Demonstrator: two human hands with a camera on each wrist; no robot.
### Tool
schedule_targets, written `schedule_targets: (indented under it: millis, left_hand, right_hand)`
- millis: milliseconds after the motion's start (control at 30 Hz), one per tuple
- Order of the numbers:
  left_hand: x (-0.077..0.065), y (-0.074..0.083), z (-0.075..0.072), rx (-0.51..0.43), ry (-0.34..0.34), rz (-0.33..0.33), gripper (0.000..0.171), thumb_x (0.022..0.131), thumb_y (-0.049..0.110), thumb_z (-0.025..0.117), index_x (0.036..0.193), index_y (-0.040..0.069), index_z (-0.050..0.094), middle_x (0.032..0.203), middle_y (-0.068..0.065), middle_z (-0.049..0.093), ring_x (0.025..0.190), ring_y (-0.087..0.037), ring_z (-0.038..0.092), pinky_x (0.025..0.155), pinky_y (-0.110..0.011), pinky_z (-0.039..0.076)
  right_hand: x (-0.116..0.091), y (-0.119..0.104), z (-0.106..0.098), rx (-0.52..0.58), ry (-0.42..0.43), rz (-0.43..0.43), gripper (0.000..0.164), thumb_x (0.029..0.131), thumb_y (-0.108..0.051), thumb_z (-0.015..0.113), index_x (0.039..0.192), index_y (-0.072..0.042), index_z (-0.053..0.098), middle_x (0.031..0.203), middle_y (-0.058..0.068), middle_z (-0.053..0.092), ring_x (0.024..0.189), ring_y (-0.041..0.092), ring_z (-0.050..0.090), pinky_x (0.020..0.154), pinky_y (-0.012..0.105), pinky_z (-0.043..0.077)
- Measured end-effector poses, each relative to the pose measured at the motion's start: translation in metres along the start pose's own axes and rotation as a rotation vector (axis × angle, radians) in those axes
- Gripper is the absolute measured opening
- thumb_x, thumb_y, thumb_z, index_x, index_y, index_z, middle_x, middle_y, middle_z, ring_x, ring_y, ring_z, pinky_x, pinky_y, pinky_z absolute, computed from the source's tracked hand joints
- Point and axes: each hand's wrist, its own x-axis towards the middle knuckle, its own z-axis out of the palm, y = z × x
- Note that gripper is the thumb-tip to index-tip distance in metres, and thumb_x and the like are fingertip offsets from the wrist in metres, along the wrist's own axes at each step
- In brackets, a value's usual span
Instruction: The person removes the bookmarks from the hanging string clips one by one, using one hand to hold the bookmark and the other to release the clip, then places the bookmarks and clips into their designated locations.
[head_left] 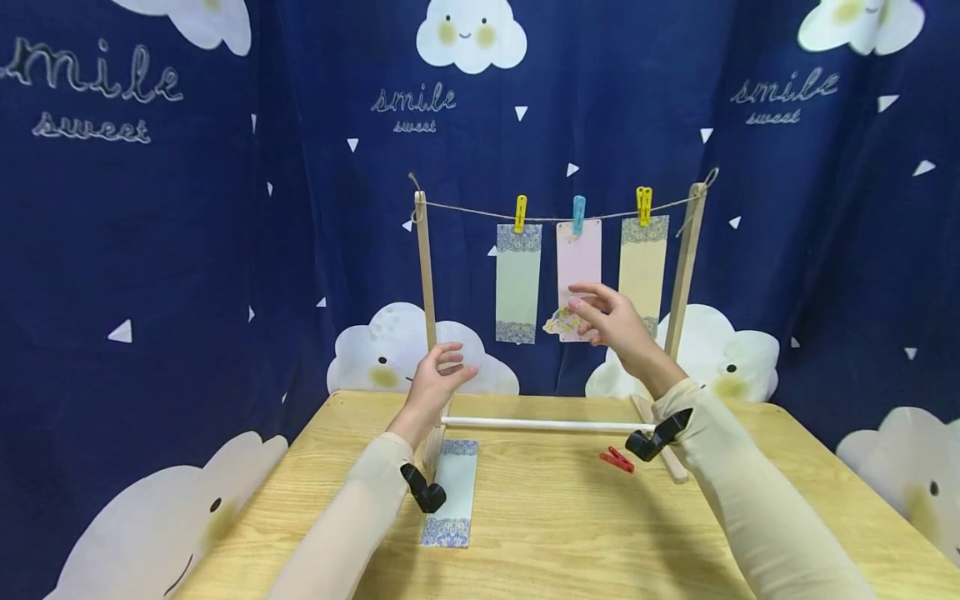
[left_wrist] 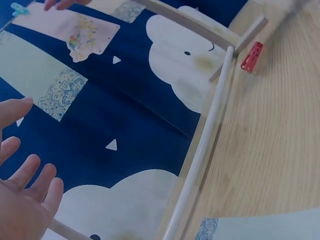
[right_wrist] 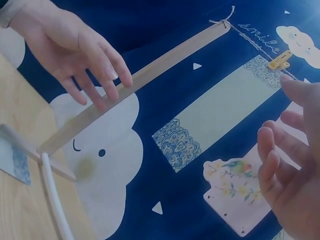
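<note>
My left hand (head_left: 435, 387) is in the air by the left post of the wooden frame, fingers loosely bent and holding nothing. My right hand (head_left: 617, 327) hovers before the hanging cards with relaxed fingers and an empty grasp. It partly covers the pink card (head_left: 579, 258), which a blue clothespin (head_left: 578, 215) holds on the string. To its left a pale green card (head_left: 517, 283) with lace-patterned ends hangs from a yellow clothespin (head_left: 521, 214). On the right, a cream card (head_left: 643, 258) hangs from yellow clips (head_left: 644, 206), its lower part hidden behind my right hand.
A pale blue patterned card (head_left: 454, 492) lies on the wooden table (head_left: 547, 517) beside the left foot. A red clothespin (head_left: 617, 459) rests near the right foot. A white rod (head_left: 547, 424) joins the posts low down. Behind hangs a navy curtain (head_left: 465, 167) with clouds.
</note>
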Motion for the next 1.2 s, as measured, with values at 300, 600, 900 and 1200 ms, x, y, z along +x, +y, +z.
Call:
schedule_targets:
  millis: [300, 600, 900, 1200]
  left_hand:
    - [0.021, 0.0, 0.018, -0.057, -0.017, 0.003, 0.069, 0.094, 0.02, 0.079, 0.153, 0.013, 0.045, 0.158, -0.017, 0.038, 0.145, -0.04, 0.036, 0.115, -0.055, 0.035]
    - [0.041, 0.0, 0.039, -0.044, 0.024, -0.006, 0.093, 0.088, 0.026, 0.085, 0.162, 0.02, 0.03, 0.168, -0.01, 0.024, 0.153, -0.039, 0.017, 0.119, -0.055, 0.029]
    - [0.059, 0.002, 0.048, -0.073, -0.004, -0.006, 0.102, 0.087, 0.03, 0.086, 0.166, 0.023, 0.021, 0.17, -0.003, 0.019, 0.156, -0.023, 0.014, 0.122, -0.053, 0.021]
    - [0.074, 0.002, 0.066, -0.308, 0.0, 0.055, 0.087, 0.088, 0.013, 0.083, 0.16, 0.013, 0.035, 0.161, -0.013, 0.039, 0.151, -0.03, 0.028, 0.121, -0.044, 0.028]
  right_hand:
    - [0.023, -0.017, 0.003, -0.017, 0.039, -0.035, 0.05, 0.107, -0.033, 0.059, 0.149, -0.006, 0.052, 0.132, 0.024, 0.062, 0.083, 0.027, 0.063, 0.061, 0.029, 0.051]
    - [0.05, -0.041, 0.008, -0.058, 0.081, -0.14, 0.051, 0.105, -0.04, 0.062, 0.146, -0.01, 0.056, 0.129, 0.018, 0.066, 0.079, 0.021, 0.064, 0.06, 0.029, 0.051]
    - [0.077, -0.077, 0.016, -0.158, 0.086, -0.255, 0.041, 0.106, -0.033, 0.061, 0.141, -0.01, 0.06, 0.12, 0.017, 0.065, 0.078, 0.032, 0.065, 0.058, 0.027, 0.049]
    - [0.094, -0.095, 0.021, -0.169, 0.134, -0.226, 0.045, 0.106, -0.036, 0.062, 0.145, -0.015, 0.056, 0.132, 0.009, 0.059, 0.086, 0.027, 0.07, 0.069, 0.034, 0.056]
